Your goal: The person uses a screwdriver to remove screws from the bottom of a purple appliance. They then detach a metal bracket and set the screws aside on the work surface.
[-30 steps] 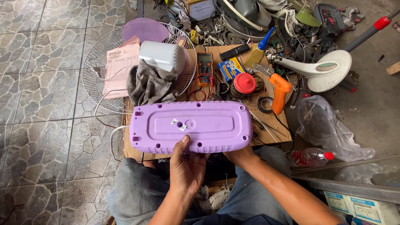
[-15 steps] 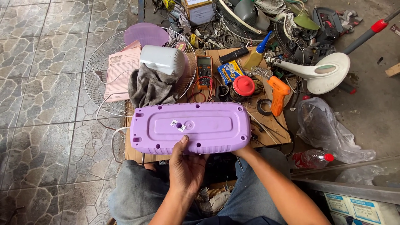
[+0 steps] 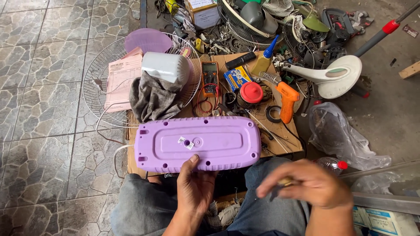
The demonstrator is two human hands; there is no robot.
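A lilac plastic base plate, oblong with rounded ends and small screw holes, lies flat on a cardboard sheet in front of my knees. My left hand grips its near edge, thumb on top near the middle. My right hand hovers blurred over my right thigh, away from the plate, fingers closed on a small tool with a yellowish handle; its tip is too blurred to make out.
Behind the plate lie a grey rag, a white motor housing, a wire fan guard, pink paper, a multimeter, an orange soldering gun, a red lid. A plastic bag and a bottle are at right.
My right hand has come off the plate's right end and pulled back over my thigh with a small tool. The left hand stays on the near edge.
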